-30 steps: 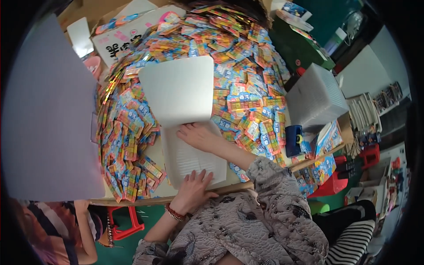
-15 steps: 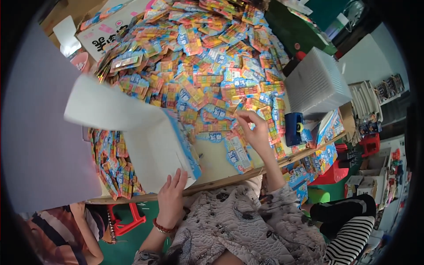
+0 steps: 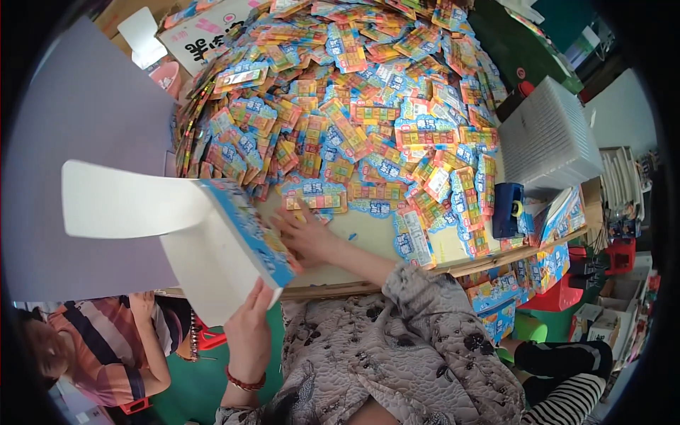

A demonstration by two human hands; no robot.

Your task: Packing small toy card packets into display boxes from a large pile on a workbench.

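A white-lined cardboard display box (image 3: 230, 265) with a printed blue side and a tall raised flap is held tilted over the table's front edge. My left hand (image 3: 248, 329) grips its near edge, the thumb hidden from view. To the right of the box, my right hand (image 3: 312, 235) reaches low over the table, with its fingers spread. Its fingertips are at the edge of a colourful blister-card pack (image 3: 315, 196), and whether they touch it I cannot tell. Beyond both hands rises a big heap of similar packs (image 3: 340, 134), blue, yellow and orange.
A blue tape dispenser (image 3: 507, 210) and a stack of translucent plastic trays (image 3: 549, 134) stand at the right. A pale purple panel (image 3: 85, 142) walls off the left. At the lower left sits another person (image 3: 106, 347). A white printed carton (image 3: 205, 42) is at the back.
The box has shifted left and tipped, showing more of its printed side. My right hand has come left from the packs to beside the box, its fingers now spread.
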